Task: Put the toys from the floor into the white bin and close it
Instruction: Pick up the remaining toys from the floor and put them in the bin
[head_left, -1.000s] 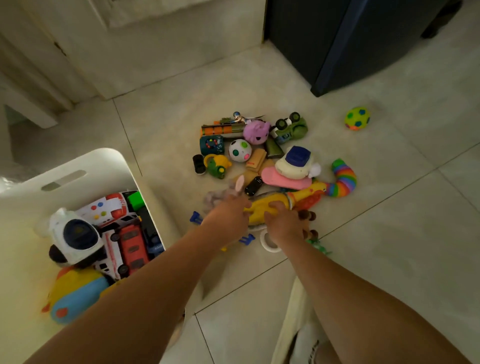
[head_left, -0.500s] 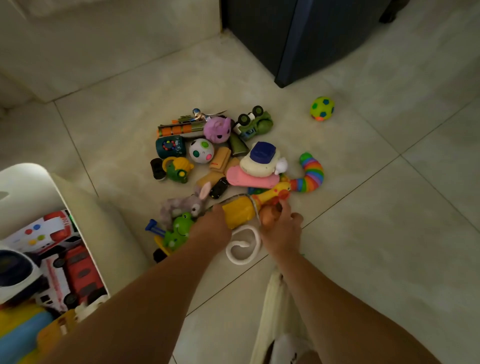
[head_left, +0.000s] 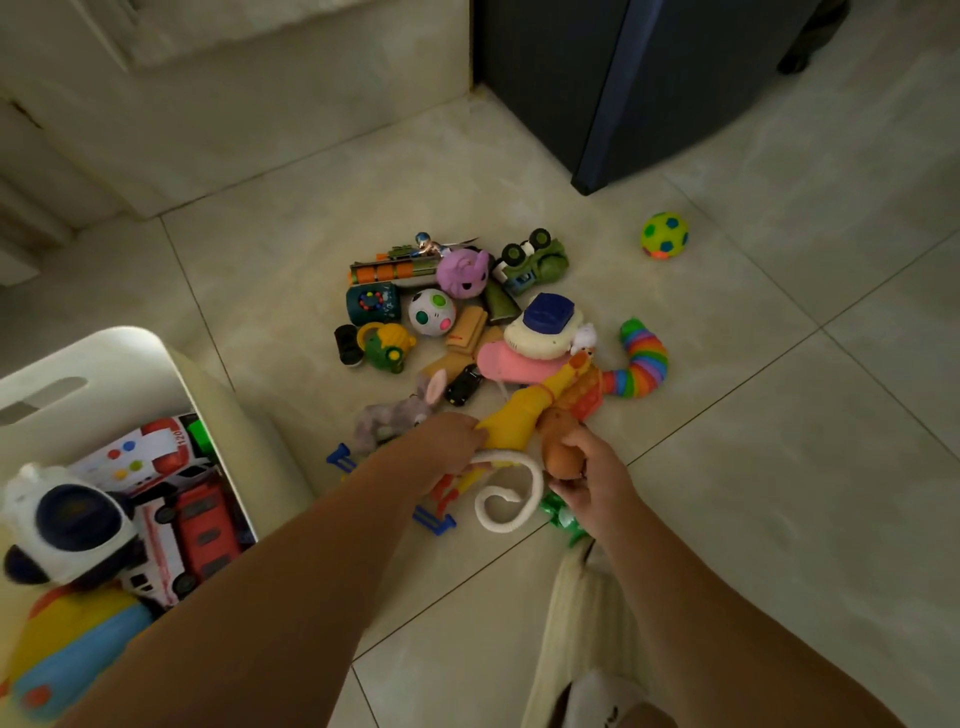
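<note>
Two hands are in the toy pile on the floor. The left hand wraps its fingers round one yellow chicken, and the right hand pinches one brown toy. One white curly tube lies between them. The one white bin sits open at 8 o'clock. Two balls: a white ball in the pile, a green ball alone at 2 o'clock.
</note>
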